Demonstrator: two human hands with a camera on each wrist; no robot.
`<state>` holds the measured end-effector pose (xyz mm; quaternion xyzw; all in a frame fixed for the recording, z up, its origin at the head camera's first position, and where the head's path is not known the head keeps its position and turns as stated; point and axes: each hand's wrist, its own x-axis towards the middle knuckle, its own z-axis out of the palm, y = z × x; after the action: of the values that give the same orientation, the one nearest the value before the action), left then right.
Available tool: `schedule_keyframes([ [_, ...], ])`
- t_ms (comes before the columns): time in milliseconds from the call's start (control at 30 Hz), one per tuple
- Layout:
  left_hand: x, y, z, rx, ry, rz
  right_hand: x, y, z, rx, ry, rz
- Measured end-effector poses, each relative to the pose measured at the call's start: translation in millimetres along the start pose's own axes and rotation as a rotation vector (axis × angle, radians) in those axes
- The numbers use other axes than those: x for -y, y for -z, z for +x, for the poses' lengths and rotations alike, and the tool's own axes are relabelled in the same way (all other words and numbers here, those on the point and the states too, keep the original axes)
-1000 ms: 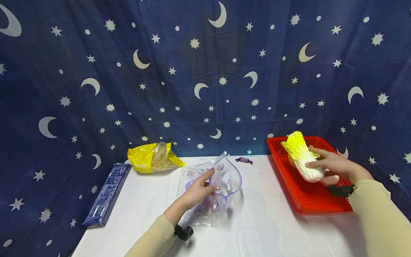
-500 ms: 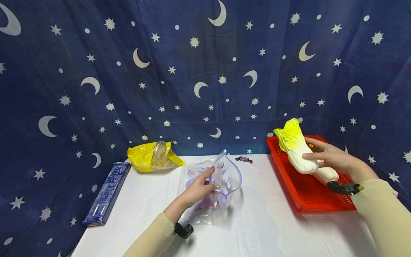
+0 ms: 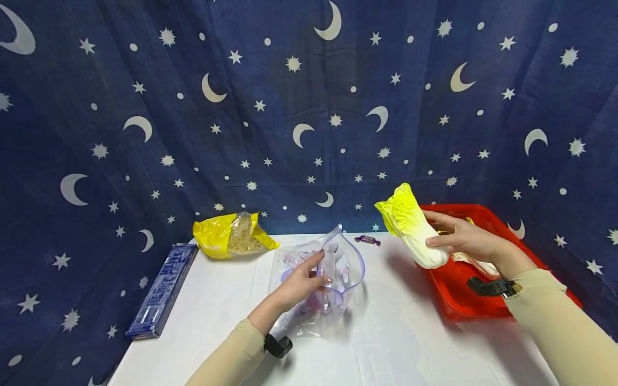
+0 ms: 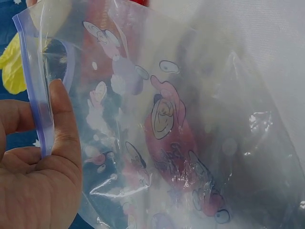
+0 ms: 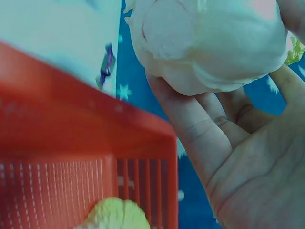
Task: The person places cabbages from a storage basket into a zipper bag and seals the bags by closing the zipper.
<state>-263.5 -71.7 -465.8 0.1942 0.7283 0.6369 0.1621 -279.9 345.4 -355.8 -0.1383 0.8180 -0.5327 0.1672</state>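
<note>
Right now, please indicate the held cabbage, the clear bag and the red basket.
Held cabbage (image 3: 418, 240): head view, white stalk.
Clear bag (image 4: 170, 138): left wrist view, printed side.
Red basket (image 3: 456, 282): head view, bare inside.

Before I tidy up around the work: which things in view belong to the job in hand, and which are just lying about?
Likely part of the job:
Clear zip bag, mouth gaping, pinched by the left hand
Cabbage, held by the right hand
Red basket, with a partly hidden yellow-and-white item inside

Apparently just lying about:
Yellow packet
Blue box
Purple-wrapped candy

Navy moon-and-star curtain behind white table
</note>
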Motion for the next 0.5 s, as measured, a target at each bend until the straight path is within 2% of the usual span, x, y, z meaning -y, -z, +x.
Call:
schedule_keyframes([
  [233,-0.4,-1.9,-0.1,0.005,0.005,-0.001,7,-26.1,11,0.074,0.012,0.027],
  [500,-0.4,-2.8,0.6,0.004,0.009,-0.008,9,-50.7,25,0.182,0.082,0.045],
])
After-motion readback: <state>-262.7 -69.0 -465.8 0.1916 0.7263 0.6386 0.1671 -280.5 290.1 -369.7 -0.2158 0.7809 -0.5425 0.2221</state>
